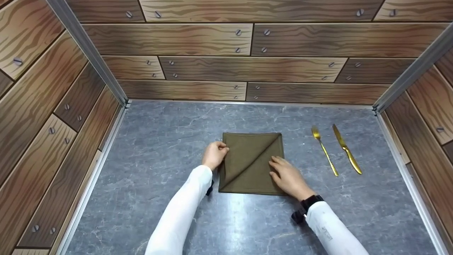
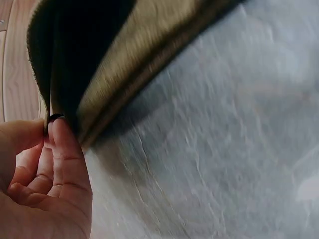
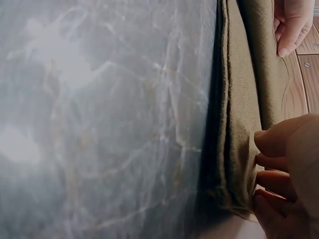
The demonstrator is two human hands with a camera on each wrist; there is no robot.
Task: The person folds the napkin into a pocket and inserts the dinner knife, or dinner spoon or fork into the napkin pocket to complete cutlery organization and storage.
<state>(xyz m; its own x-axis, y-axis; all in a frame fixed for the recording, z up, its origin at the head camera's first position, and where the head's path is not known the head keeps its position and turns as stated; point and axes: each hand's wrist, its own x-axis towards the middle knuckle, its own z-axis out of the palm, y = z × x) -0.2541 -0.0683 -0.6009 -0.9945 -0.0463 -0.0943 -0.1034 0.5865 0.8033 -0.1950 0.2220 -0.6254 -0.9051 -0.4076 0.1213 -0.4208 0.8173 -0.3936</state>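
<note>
An olive-brown cloth napkin [image 1: 247, 159], folded into a square in layers, lies on the grey tabletop. A diagonal fold crosses it from lower left to upper right. My left hand [image 1: 214, 155] pinches its left edge between thumb and fingers; in the left wrist view that edge of the cloth [image 2: 164, 45] is lifted, with a dark gap beneath the layer. On the right part of the napkin rests my right hand [image 1: 288, 177], its fingers loosely spread. The right wrist view shows those fingertips [image 3: 266, 142] touching the cloth near its stacked edges [image 3: 234, 99].
A gold fork [image 1: 325, 150] and a gold knife [image 1: 347, 148] lie side by side to the right of the napkin. Wood-patterned panels [image 1: 205, 67] wall the marbled tabletop [image 1: 159, 138] at the back and both sides, with metal rails [image 1: 88, 46] at the corners.
</note>
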